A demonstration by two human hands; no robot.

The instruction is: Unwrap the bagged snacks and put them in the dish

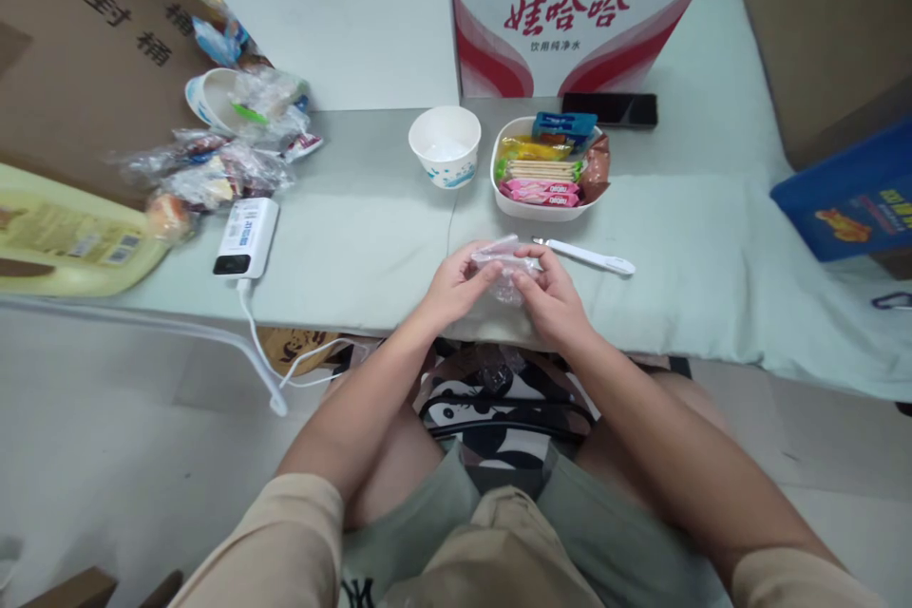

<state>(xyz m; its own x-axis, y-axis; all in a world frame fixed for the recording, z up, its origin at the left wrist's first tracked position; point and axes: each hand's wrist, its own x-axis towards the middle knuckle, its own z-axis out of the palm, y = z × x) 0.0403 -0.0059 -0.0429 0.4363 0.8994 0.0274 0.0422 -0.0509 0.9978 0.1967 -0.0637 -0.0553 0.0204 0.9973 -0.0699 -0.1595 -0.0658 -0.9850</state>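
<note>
My left hand [456, 287] and my right hand [552, 296] meet at the front edge of the pale green cloth-covered table [370, 237]. Between them they pinch a small clear plastic snack packet [503, 264] with something pinkish inside. Both hands have their fingers closed on the packet. Just beyond my right hand lies a white pen-like tool [585, 255]. Further back stand a white paper cup [446, 145] and a white bowl [513, 202] filled with wrapped snacks.
A white power bank [247, 236] with a cable lies at left, beside a heap of clear wrappers [214, 166] and a yellow bottle [64, 242]. A black phone [609, 109] lies by a red-and-white carton [570, 9]. Cardboard boxes stand around. A blue box [851, 195] is at right.
</note>
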